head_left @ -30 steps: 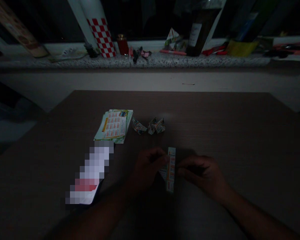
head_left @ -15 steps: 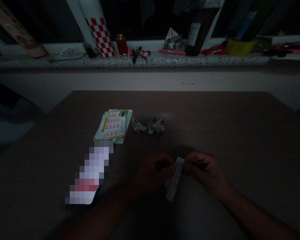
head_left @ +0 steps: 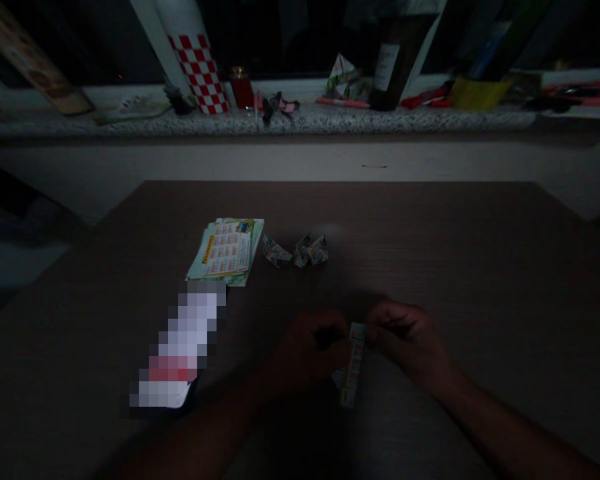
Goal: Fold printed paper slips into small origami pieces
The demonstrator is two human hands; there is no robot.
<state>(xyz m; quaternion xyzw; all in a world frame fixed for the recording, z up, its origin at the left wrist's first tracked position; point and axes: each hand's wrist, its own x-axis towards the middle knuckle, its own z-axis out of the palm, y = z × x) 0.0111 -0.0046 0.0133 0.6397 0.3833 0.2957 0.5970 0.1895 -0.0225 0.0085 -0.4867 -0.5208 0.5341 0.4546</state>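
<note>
The scene is dim. My left hand (head_left: 310, 347) and my right hand (head_left: 407, 340) both pinch a narrow folded strip of printed paper (head_left: 354, 365) just above the brown table (head_left: 455, 253). The strip hangs downward between the fingertips, slightly tilted. Farther back on the table lie two small folded paper shapes (head_left: 296, 251) and, left of them, a stack of printed calendar cards (head_left: 227, 250).
A blurred-out flat object (head_left: 180, 347) lies on the table left of my hands. Beyond the table runs a speckled ledge (head_left: 300, 121) with a red-and-white chequered tube (head_left: 197, 63), a small red jar (head_left: 241, 87), a dark bottle (head_left: 393, 60), folded paper and pens.
The strip has come lower and closer to me, from upright to slightly tilted. My right hand has closed in on its top end; both hands sit nearer together.
</note>
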